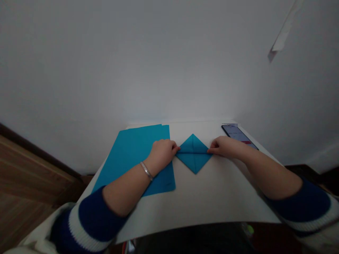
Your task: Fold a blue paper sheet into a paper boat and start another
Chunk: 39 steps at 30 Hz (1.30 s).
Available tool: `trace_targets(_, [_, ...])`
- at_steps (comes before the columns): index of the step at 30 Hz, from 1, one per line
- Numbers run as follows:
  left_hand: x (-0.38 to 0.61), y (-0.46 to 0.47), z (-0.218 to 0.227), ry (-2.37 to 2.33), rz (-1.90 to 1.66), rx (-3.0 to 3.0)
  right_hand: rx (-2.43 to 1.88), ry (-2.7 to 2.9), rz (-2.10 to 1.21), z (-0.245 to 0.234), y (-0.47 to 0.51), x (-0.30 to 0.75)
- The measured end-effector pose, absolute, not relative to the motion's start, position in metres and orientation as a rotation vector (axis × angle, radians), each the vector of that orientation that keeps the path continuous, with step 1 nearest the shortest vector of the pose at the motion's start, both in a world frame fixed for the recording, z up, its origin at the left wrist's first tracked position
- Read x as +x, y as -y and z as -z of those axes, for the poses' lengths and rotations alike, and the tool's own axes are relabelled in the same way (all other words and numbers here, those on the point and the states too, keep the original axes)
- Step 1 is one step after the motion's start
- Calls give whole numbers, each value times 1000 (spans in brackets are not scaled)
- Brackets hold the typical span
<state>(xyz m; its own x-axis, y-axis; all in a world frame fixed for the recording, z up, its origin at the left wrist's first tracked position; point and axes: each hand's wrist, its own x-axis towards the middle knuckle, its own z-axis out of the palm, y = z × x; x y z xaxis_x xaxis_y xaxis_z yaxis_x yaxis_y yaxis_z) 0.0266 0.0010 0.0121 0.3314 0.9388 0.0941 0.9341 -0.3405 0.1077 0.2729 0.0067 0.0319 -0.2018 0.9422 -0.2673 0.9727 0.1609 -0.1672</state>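
A small folded piece of blue paper [194, 162] lies on the white table as a diamond, with a crease down its middle and a fold line running across it. My left hand [164, 152] pinches its left corner between thumb and fingers. At the opposite corner, my right hand [221, 145] pinches the paper the same way. Larger blue sheets [137, 144] lie flat to the left, partly under my left hand and forearm.
A phone [235, 132] with its screen lit lies at the table's back right, partly behind my right forearm. The white table [206, 201] meets a pale wall at its far edge. Wooden furniture [29, 176] stands at the left.
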Motion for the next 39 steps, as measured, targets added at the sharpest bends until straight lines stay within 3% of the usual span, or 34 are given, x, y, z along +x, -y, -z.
trace_targets(19, [22,-1,-2,-1750,-175,2873,2025,-2300,500,-23,-11,277])
trace_targets(29, [27,2,-5,-1637,-318,2902,1840,-2824,195,-8,-8,261])
trace_targets(39, [29,1,-4,-1498,-387,2893,1818,-2954,233,1,-10,256])
